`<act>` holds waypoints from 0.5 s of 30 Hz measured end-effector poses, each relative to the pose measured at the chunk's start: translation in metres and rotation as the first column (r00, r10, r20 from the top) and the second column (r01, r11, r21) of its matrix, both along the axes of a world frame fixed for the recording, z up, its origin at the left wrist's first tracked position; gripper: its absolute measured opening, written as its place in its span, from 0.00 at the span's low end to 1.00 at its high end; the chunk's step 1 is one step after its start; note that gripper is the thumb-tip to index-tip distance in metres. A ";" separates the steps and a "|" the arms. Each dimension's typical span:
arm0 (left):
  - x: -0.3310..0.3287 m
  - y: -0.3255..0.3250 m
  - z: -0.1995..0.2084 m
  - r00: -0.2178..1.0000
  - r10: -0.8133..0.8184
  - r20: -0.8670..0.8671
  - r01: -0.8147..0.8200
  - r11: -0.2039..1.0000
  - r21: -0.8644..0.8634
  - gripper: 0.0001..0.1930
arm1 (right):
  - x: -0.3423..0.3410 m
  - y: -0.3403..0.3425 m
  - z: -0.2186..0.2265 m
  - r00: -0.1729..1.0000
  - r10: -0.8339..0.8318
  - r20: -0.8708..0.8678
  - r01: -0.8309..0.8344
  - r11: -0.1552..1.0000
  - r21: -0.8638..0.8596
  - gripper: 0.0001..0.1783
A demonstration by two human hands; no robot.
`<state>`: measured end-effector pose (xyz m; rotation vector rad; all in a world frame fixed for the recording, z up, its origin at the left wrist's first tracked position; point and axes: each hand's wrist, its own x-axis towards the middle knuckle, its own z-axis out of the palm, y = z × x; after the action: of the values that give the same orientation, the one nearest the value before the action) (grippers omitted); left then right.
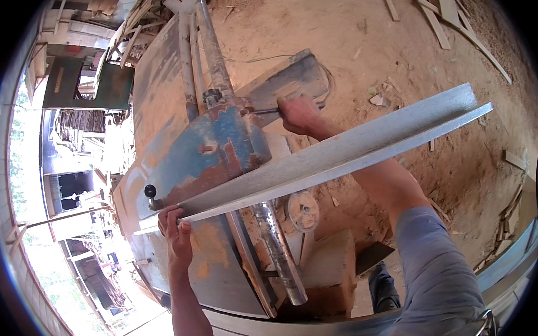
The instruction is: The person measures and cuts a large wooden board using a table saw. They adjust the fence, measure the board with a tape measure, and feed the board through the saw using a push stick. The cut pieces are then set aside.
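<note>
A long silvery metal fence with an L-shaped profile [340, 154] runs slantwise across the view, over a worn blue bracket [219, 139] with rusty patches. My left hand [179, 236] is closed around the fence's near-left end, thumb on its edge. Beyond the fence, my right hand [301, 114] is closed on a dark metal lever [265, 110] at the bracket's far side. My right forearm passes beneath the fence, which hides part of it. A round black knob [150, 191] stands up on a stem near my left hand.
The bracket sits on a round steel bar [280, 257] above a dusty machine table [218, 273]. A handwheel [303, 211] is below the fence. Wood offcuts [437, 26] lie on the sawdust-covered ground [356, 58]. Stacked lumber and a bright opening are at left.
</note>
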<state>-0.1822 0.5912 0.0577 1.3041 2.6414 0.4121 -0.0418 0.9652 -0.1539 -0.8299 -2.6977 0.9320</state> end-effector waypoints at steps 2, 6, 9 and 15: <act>0.002 -0.008 0.002 1.000 0.029 0.002 -0.029 1.000 -0.004 0.34 | 0.007 0.006 0.049 0.992 0.061 -0.113 -0.031 0.968 0.247 0.07; -0.001 0.002 0.003 1.000 -0.019 -0.015 0.019 1.000 -0.002 0.29 | 0.014 0.018 0.053 0.980 0.010 -0.200 0.072 0.915 0.398 0.08; -0.003 0.001 0.001 0.999 -0.030 -0.022 0.030 1.000 -0.005 0.23 | 0.031 0.040 0.003 0.927 -0.165 -0.338 0.279 0.904 0.323 0.07; -0.003 0.012 -0.006 0.994 -0.043 -0.103 0.048 0.998 0.043 0.25 | 0.122 0.001 -0.080 0.898 -0.130 -0.421 0.113 0.991 -0.065 0.07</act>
<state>-0.1850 0.6036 0.0518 1.4328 2.6938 0.4118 0.0805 0.9657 -0.2341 -0.6952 -2.2345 1.0051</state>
